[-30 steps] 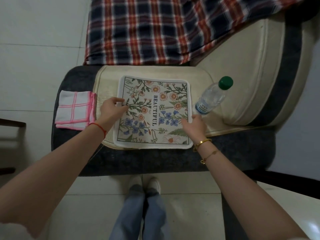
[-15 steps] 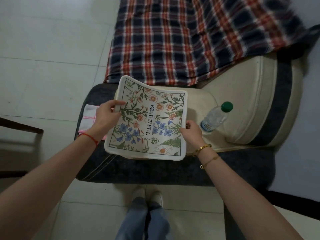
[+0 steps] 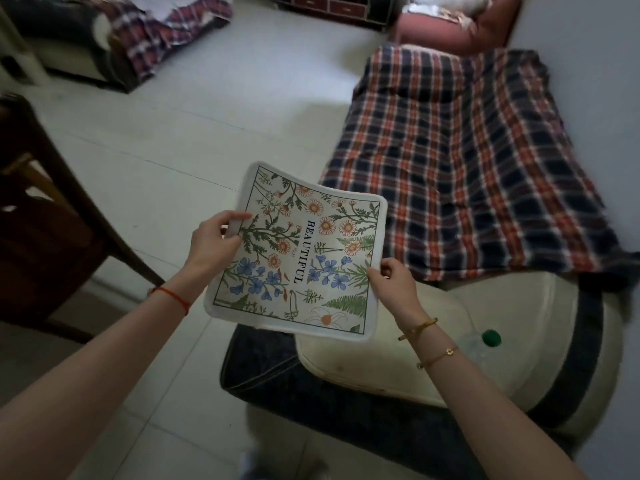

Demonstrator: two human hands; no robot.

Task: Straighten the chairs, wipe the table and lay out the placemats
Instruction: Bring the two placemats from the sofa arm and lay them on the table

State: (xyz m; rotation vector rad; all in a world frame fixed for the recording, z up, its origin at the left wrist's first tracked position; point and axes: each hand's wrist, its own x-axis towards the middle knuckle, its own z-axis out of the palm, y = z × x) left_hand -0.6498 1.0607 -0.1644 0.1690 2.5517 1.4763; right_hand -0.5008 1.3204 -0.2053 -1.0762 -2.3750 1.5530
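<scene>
Pinching the placemat (image 3: 298,251) at opposite edges: your left hand (image 3: 214,240) curls over its left edge, your right hand (image 3: 391,285) nips the right | mat spans between your fingers, aloft, lettering running away from you | dark wooden furniture (image 3: 41,220) lies outward of your left fingers, so that hand is likely nearer.

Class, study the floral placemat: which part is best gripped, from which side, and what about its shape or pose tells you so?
Grip the placemat by its two opposite side edges, one from each side, as the left hand and right hand do. It is thin and floppy, bowing in mid-air; a one-edge pinch would likely let it droop.
</scene>
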